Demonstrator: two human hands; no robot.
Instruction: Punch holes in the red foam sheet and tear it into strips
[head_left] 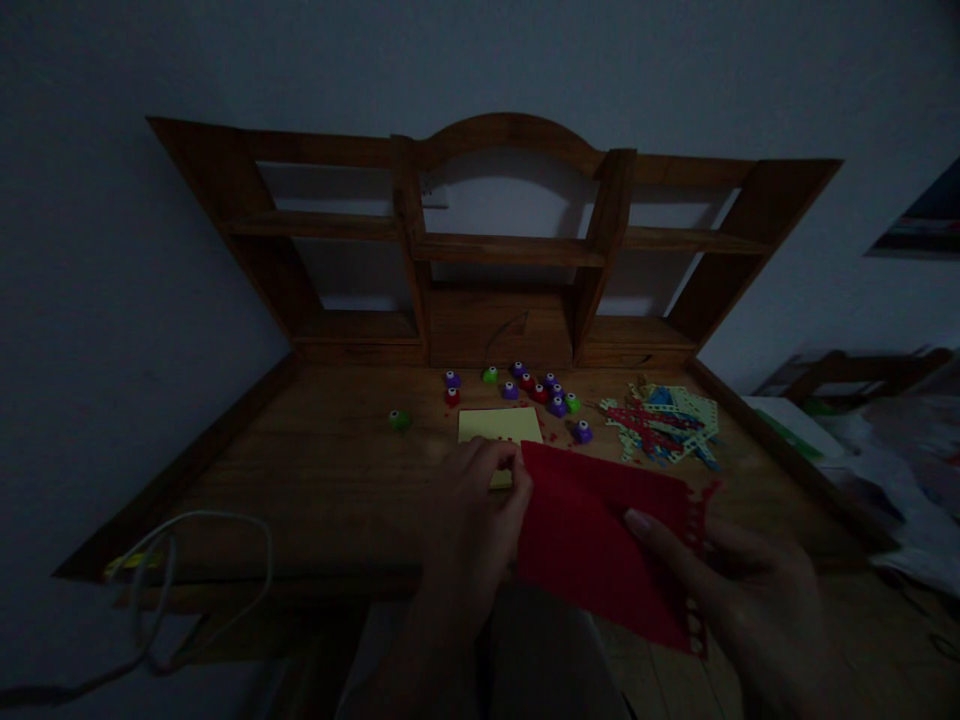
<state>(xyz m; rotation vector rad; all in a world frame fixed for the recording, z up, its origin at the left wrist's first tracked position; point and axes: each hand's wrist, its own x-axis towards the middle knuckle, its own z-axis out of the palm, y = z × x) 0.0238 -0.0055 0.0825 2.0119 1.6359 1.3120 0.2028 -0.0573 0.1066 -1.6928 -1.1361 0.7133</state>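
A sheet of red paper (592, 550) hangs in the air in front of the desk's near edge, held between both hands. Its right edge carries a row of punched holes, and a thin red strip sticks out at the upper right corner. My left hand (480, 510) pinches the sheet's upper left corner. With the thumb on its face and the fingers behind it, my right hand (739, 590) grips the right side. Behind my left hand, a pale yellow paper (499, 424) lies on the desk, partly hidden, with red bits on and around it.
Several purple, red and green craft punches (557, 406) stand behind the yellow paper. A green punch (399, 420) sits apart at left. Cut paper strips (667, 425) are heaped at right. A white cable (214, 515) loops at the front left. A wooden shelf (510, 250) backs the desk.
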